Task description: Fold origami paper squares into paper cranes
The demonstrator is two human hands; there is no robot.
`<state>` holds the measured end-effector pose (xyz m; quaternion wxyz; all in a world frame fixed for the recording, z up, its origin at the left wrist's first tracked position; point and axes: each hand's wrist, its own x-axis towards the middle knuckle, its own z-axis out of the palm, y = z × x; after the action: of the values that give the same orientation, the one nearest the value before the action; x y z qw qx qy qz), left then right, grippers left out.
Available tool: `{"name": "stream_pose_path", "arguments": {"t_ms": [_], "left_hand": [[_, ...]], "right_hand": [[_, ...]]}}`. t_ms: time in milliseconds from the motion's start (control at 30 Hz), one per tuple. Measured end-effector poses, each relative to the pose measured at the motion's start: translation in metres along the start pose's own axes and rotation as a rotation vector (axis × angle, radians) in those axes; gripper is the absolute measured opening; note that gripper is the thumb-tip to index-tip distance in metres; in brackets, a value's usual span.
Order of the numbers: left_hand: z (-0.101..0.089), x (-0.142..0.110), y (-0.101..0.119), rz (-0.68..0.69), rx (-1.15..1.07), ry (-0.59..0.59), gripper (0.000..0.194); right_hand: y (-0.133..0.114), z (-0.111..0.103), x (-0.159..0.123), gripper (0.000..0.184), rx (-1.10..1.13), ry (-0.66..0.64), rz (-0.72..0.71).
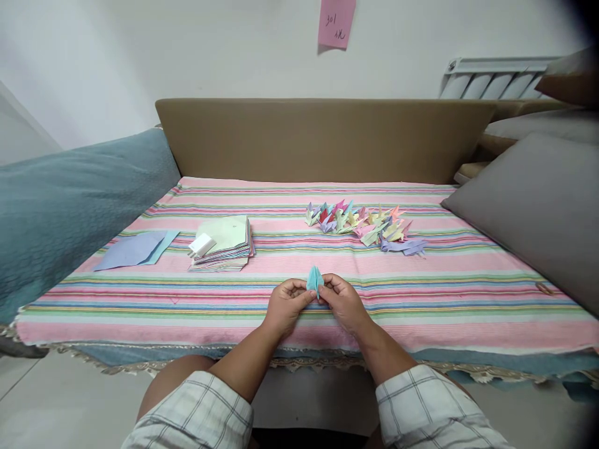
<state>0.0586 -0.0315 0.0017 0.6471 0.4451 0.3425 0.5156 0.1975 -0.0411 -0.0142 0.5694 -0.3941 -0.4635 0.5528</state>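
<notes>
A small piece of folded turquoise paper point(315, 280) is held upright just above the striped cloth, pointed at its upper end. My left hand point(286, 304) pinches its left side between thumb and fingers. From the other side, my right hand point(343, 300) grips it in the same way, the two thumbs close together near its lower part. Beyond my hands, to the right, several folded paper cranes point(369, 226) in many colours lie clustered on the cloth.
A stack of coloured paper squares point(224, 240) stands at the left with a white plug adapter point(201, 245) on it. Farther left lie purple and blue sheets point(131, 251). Grey cushions point(538, 199) border the right side, and a brown backrest point(322, 140) the back.
</notes>
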Motion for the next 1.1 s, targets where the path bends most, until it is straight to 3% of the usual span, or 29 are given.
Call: {"name": "stream_pose_path", "arguments": {"t_ms": [367,533,867,1100], "left_hand": [[-0.0024,0.0015,-0.0020,-0.030,-0.007,0.019,0.025],[-0.0022,0.0020,-0.0010,-0.066,-0.053,0.048,0.028],[0.0002,0.0015,-0.0046,0.005,-0.020,0.134,0.027],[0.0008,-0.0001,-0.0025,0.027,-0.008,0.035,0.018]], "right_hand": [[-0.0080,0.0054,0.0001,0.032,0.172,0.014,0.096],[-0.0010,0.0026,0.0014,0.031,0.080,0.057,0.034],[-0.0054,0.0056,-0.0039,0.030,-0.009,0.059,-0.014],[-0.0023,0.0065,-0.0017,0.028,0.051,0.100,-0.032]]}}
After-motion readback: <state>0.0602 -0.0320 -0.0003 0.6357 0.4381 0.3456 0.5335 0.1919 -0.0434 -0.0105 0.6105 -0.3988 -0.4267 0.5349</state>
